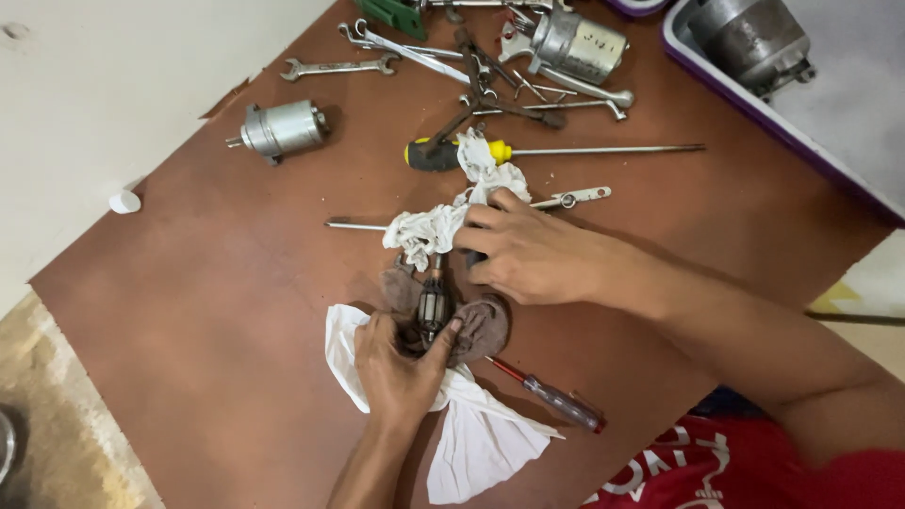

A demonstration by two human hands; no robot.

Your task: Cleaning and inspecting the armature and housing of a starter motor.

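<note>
Brown board [217, 311], lying on a pale floor, serves as the work surface and as the landmark for all positions. Near the board's middle a motor armature [433, 306], with copper-coloured windings and a short shaft, stands roughly upright on a white cloth [476, 443] that trails toward the board's near edge.

Right hand [533, 254]: enters from the board's right side, forearm angled across the near right corner, palm down. Its fingers are curled closed over a crumpled, grease-marked white rag [429, 231], pressing it against the armature's upper end; the thumb side is hidden, so the exact pinch cannot be told.

Left hand [396, 372]: rises from the board's near edge, wrist straight. Its fingers wrap partly around the armature's lower body through a soiled brown patch of cloth [481, 325], the thumb stretched to the armature's right flank; the hold is closed but loose.

Just right of the left hand lies a red-handled screwdriver [556, 398]. Beyond the right hand, toward the board's far edge, lie a yellow-and-black screwdriver [566, 151], a heap of spanners [443, 57] and a grey starter motor [577, 45]. A smaller cylindrical motor housing [280, 128] sits toward the board's far left edge.
</note>
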